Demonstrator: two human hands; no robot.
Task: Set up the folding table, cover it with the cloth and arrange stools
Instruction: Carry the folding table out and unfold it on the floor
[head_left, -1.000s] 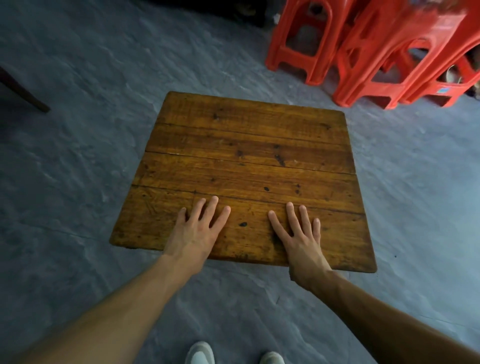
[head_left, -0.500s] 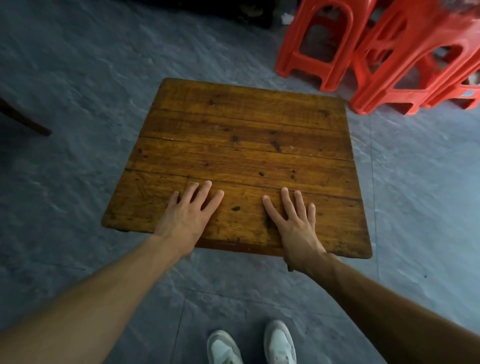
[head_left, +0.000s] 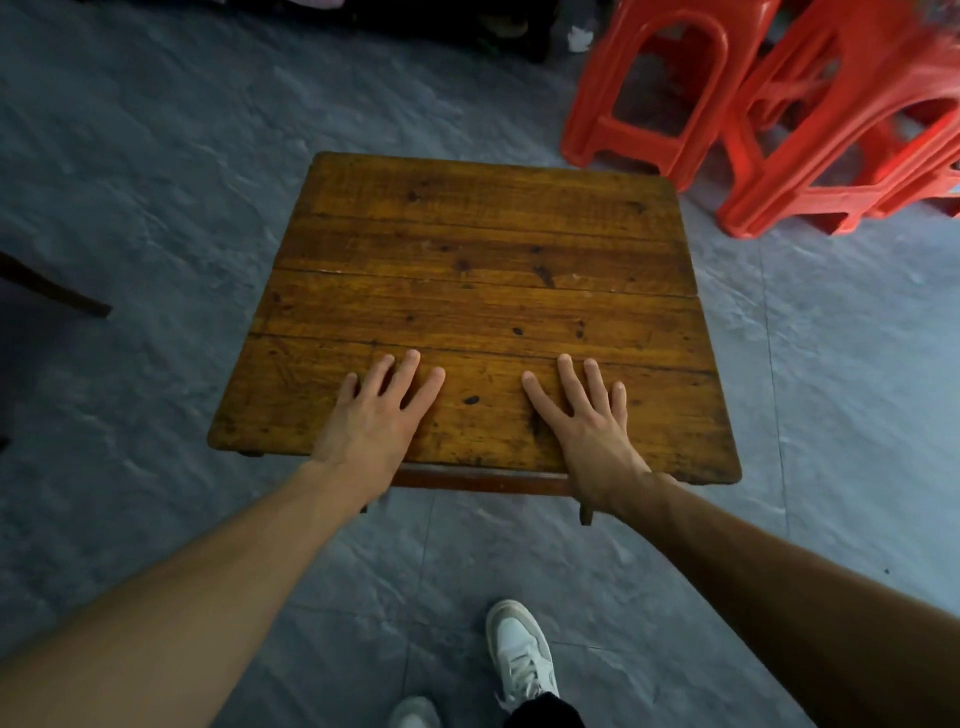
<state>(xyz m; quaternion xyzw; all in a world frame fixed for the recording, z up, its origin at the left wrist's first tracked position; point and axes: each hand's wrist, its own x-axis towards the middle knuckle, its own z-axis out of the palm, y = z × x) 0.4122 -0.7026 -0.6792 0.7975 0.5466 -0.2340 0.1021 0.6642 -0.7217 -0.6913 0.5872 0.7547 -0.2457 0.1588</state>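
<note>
The square brown wooden plank table (head_left: 483, 291) stands upright on the grey textured floor (head_left: 156, 182), its top filling the middle of the view. Both hands lie flat on the nearest plank, at the 6 o'clock edge of the tabletop. The left hand (head_left: 376, 415) rests palm down with fingers spread apart, gripping nothing, its wrist crossing the near edge. The right hand (head_left: 587, 421) lies the same way, fingers splayed and empty, with its heel over the edge beside a short dark table leg (head_left: 586, 514) that shows just below the rim. The two hands are well apart, with a small dark knot in the wood between them.

At 1 to 2 o'clock from the table, the red plastic stools (head_left: 789, 119) stand on the floor in a cluster, close to the table's far right corner but not touching it. At 9 o'clock a dark wooden leg (head_left: 57, 293) of some other furniture juts in from the frame edge. At 6 o'clock, near the table, a white sneaker (head_left: 522, 654) stands on the floor.
</note>
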